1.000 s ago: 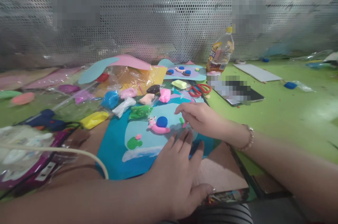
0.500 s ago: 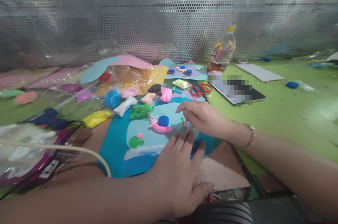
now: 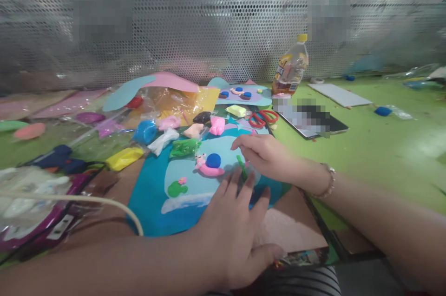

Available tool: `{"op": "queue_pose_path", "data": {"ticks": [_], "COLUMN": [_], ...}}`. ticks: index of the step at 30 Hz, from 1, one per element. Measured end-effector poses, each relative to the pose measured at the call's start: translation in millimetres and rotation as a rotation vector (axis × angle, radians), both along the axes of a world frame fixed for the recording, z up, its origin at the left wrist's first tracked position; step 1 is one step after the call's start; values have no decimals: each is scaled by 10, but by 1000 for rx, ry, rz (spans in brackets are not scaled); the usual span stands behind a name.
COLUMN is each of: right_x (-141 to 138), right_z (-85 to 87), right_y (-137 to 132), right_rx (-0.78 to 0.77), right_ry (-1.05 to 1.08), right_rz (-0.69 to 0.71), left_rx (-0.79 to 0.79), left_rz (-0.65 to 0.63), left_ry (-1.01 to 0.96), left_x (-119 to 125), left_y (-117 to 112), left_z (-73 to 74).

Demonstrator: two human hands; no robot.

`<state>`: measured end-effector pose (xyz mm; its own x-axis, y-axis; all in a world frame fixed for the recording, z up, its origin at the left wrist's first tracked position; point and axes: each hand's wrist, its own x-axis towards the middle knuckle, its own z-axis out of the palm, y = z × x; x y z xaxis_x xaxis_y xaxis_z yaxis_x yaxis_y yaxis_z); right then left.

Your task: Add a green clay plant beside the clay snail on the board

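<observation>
Pink snail (image 3: 211,171) with blue shell (image 3: 213,161), on blue sheet (image 3: 149,205)

Snail: left of centre on the pale blue panel (image 3: 205,189) of the sheet, just beyond the left hand's fingertips, head toward the left.

Left hand (image 3: 230,219): palm down, fingers spread apart over the sheet's near right part, fingertips at a green strip (image 3: 240,163).

Right hand (image 3: 263,154): fingers curled, just beyond the left hand; a bit of pink shows beside it. Cannot tell whether the fingers are clamped on anything, or whether the two hands touch.

Also on the panel: green leaf shape (image 3: 177,189) with pink flower (image 3: 182,180); white band (image 3: 186,204) along the near edge.

Around the sheet's far and left sides: wrapped green lump (image 3: 184,148), yellow packet (image 3: 123,159), white packet (image 3: 163,141), blue packet (image 3: 145,132).

Beyond the right hand: red-handled scissors (image 3: 256,120); dark flat device (image 3: 336,125); bottle (image 3: 291,70), yellow-capped, upright.

Far side: second picture (image 3: 263,99), bearing more blue-shelled figures.
</observation>
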<state>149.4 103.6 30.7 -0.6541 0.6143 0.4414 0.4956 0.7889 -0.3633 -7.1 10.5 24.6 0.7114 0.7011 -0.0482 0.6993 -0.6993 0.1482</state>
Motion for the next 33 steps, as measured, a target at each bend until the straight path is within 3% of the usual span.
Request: {"op": "queue_pose_path", "data": {"ticks": [10, 20, 25, 33], "right_x": [2, 17, 9, 11], "right_z": [14, 16, 22, 15], "right_y": [-30, -8, -17, -14], "right_rx": [41, 0, 20, 1], "right_ry": [-22, -12, -19, 5], "right_rz": [19, 9, 66, 30], "left_rx": [-107, -12, -59, -56], "left_rz": [-83, -40, -89, -83], "left_ry": [2, 0, -16, -16], "left_x": [-42, -15, -34, -35], "left_y": [58, 25, 40, 48], "left_z": [122, 48, 79, 108]}}
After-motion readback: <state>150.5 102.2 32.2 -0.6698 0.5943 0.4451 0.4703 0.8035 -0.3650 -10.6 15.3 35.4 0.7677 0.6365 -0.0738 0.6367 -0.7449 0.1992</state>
